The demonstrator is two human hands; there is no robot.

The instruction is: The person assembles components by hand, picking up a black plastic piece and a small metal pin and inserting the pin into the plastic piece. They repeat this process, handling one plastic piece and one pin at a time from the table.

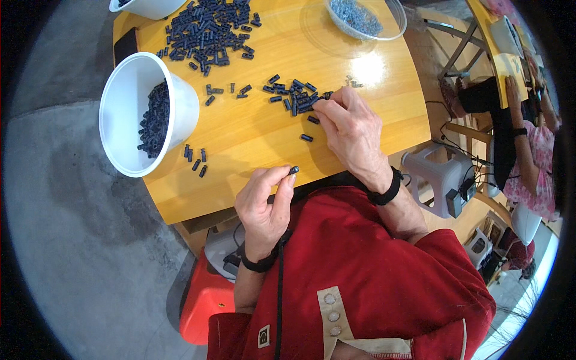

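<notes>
Between thumb and forefinger of my left hand is a small black plastic cylinder, held just past the near table edge. My right hand is closed in a pinch at the right end of a small pile of black cylinders. Its fingertips hide whatever is between them. Two loose black pieces lie by that hand, one a black cylinder nearer to me. On the left, a white bucket leans with its mouth toward me, partly filled with black pieces.
A large heap of black pieces covers the far left of the wooden table. At the far right stands a clear bowl of tiny bluish parts. Several black pieces lie beside the bucket. Grey stool and red stool flank me; another person sits right.
</notes>
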